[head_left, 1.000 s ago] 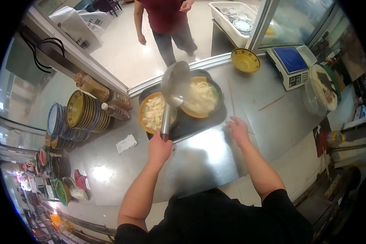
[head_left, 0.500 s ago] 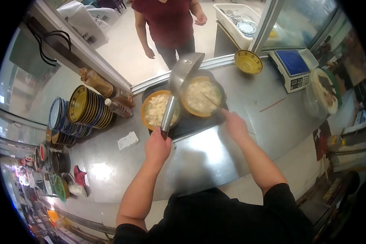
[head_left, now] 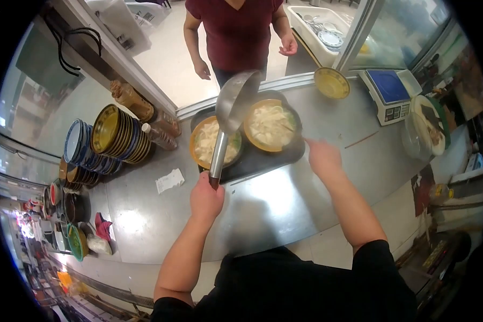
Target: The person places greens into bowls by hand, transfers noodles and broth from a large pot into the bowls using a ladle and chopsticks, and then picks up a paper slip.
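Observation:
My left hand (head_left: 207, 199) is wrapped round the dark end of the handle of a large metal ladle (head_left: 232, 107), whose bowl is tilted above the gap between two yellow bowls. Pale food pieces in broth fill the left bowl (head_left: 197, 155) and the right bowl (head_left: 256, 144). Both stand on a black tray (head_left: 263, 162). My right hand (head_left: 324, 159) is just right of the tray, its fingers closed and pointing to the right bowl; what they hold is too blurred to make out.
Stacked bowls (head_left: 106, 129) and bottles (head_left: 158, 135) stand on the left. A paper slip (head_left: 170, 181) lies on the metal counter (head_left: 145, 214). An empty yellow bowl (head_left: 331, 83), a scale (head_left: 387, 91) and a thin stick (head_left: 361, 139) are at right. A person (head_left: 236, 37) stands across the counter.
My right hand has moved right, away from the right bowl, and the thin stick seen over that bowl no longer shows clearly. The ladle has shifted slightly left. The person opposite is nearer the counter.

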`<state>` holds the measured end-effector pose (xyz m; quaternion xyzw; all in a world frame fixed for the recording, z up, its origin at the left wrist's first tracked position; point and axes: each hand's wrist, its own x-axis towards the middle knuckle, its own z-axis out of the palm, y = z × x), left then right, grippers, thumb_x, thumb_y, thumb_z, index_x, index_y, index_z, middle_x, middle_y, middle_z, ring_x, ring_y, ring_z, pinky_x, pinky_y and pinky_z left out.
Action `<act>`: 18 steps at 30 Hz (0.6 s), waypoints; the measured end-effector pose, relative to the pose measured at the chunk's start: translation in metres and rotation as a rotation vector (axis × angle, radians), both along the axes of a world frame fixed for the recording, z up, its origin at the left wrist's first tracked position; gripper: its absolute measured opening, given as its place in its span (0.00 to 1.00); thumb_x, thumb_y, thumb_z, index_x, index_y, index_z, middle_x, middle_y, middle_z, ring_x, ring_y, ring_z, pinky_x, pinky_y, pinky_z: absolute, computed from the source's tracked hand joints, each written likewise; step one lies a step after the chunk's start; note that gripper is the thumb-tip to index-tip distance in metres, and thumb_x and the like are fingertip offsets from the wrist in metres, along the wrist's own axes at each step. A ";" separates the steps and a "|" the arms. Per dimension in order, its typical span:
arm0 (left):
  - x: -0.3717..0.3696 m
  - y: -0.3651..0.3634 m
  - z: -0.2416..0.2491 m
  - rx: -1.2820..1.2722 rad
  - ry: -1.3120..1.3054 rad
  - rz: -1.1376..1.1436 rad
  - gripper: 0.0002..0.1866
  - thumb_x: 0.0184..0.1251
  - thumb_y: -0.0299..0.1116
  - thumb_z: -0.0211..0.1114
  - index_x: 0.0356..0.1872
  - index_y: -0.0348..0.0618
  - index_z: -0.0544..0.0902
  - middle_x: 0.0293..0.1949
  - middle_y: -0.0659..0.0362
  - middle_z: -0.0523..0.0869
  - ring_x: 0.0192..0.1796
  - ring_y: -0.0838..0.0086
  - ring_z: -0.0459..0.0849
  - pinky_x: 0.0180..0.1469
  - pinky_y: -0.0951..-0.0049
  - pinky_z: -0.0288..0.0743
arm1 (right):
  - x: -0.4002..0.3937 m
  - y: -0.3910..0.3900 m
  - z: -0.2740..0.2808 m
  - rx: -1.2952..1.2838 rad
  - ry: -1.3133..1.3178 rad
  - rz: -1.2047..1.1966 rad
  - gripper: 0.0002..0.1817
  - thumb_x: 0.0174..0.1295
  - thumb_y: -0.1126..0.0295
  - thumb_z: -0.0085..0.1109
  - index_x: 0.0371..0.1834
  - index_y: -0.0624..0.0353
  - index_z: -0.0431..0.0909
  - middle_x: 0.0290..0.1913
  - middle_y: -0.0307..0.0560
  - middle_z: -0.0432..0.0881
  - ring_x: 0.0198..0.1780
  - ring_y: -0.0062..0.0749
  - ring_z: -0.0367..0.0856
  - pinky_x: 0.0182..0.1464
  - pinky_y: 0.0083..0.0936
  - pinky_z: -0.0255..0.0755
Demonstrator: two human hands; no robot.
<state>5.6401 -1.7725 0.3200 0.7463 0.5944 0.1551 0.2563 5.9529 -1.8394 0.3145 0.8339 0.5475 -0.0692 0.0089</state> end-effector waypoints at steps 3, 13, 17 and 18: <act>-0.003 -0.001 -0.001 -0.018 -0.011 0.011 0.17 0.55 0.32 0.61 0.46 0.40 0.73 0.33 0.42 0.83 0.37 0.44 0.81 0.40 0.50 0.74 | -0.003 0.027 -0.011 0.078 -0.011 0.012 0.10 0.59 0.72 0.49 0.39 0.55 0.81 0.39 0.52 0.82 0.39 0.49 0.83 0.40 0.40 0.77; -0.020 -0.018 -0.003 -0.101 -0.021 0.055 0.17 0.54 0.31 0.61 0.46 0.39 0.73 0.33 0.42 0.83 0.39 0.43 0.81 0.42 0.53 0.75 | -0.009 0.037 0.019 -0.167 -0.049 0.106 0.11 0.58 0.73 0.51 0.39 0.58 0.83 0.40 0.55 0.84 0.43 0.47 0.83 0.43 0.39 0.77; -0.029 -0.034 0.003 -0.513 -0.313 0.133 0.14 0.55 0.29 0.61 0.41 0.38 0.72 0.27 0.49 0.81 0.26 0.58 0.81 0.28 0.63 0.75 | -0.005 0.005 0.023 -0.057 0.010 -0.020 0.13 0.60 0.73 0.50 0.45 0.56 0.82 0.41 0.55 0.83 0.43 0.48 0.83 0.44 0.41 0.77; -0.031 -0.038 0.006 -0.738 -0.466 0.185 0.12 0.55 0.28 0.62 0.39 0.38 0.71 0.24 0.53 0.79 0.22 0.65 0.80 0.23 0.67 0.73 | -0.009 -0.005 0.024 0.057 0.036 -0.066 0.14 0.61 0.73 0.49 0.48 0.55 0.81 0.42 0.55 0.83 0.44 0.50 0.82 0.45 0.41 0.76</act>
